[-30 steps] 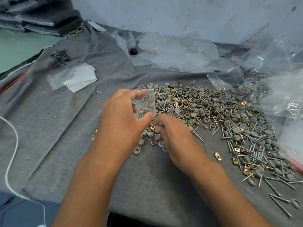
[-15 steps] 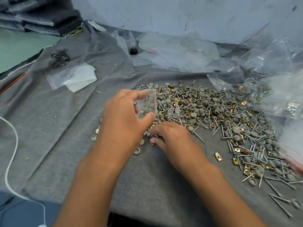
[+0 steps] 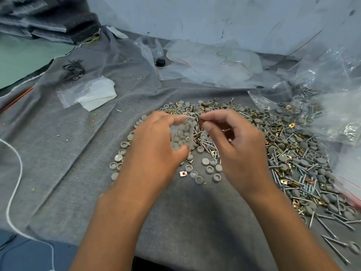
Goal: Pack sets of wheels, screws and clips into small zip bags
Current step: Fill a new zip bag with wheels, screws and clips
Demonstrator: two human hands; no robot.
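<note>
Right hand [image 3: 232, 145] has come up off the pile [image 3: 273, 145], pinching a small clip at the mouth of the bag [image 3: 182, 136]; earlier it was down picking among the parts. Left hand [image 3: 156, 149] grips the bag, raised just above the pile's near-left edge. Drop-in looks imminent.

Matt grey cloth [image 3: 58, 153]; shiny metal screws [image 3: 332, 234]; glossy clear plastic bags [image 3: 332, 114].

The right hand [image 3: 232, 145] is lifting off the pile of parts [image 3: 277, 145] and rising to the mouth of the small bag [image 3: 182, 135], pinching something small at its fingertips. The left hand [image 3: 156, 151] is tilting the bag slightly toward it.
</note>
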